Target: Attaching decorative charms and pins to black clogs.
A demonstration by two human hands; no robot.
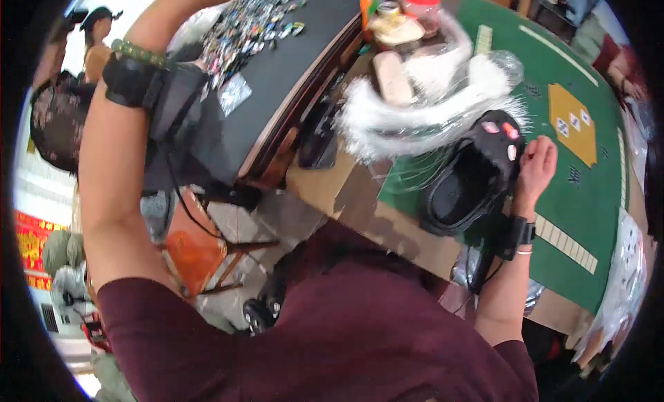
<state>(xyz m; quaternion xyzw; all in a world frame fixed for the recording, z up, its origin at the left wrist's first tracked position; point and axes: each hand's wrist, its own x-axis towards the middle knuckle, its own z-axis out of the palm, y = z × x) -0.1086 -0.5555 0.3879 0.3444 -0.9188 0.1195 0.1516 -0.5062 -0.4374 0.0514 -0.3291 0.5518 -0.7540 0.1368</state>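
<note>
A black clog [454,205] sits near the front edge of the green table [574,219]. Pink, red and white charms [510,131] are fixed to its toe, which points away from me. My right hand [539,168] is against the clog's right side with its fingers curled in. What those fingers hold, if anything, is hidden. My left forearm [114,167] reaches up past the top edge of the picture, so the left hand is out of sight. Just beyond the clog lie bundles of thin white plastic strands [387,132], partly in clear bags.
Many small colourful pieces [252,32] cover part of a dark table [290,53] at far left. A red-lidded jar [420,1] stands behind the strands. A yellow board [573,125] lies right. An orange-brown stool [194,243] stands lower left. Other people are at the edges.
</note>
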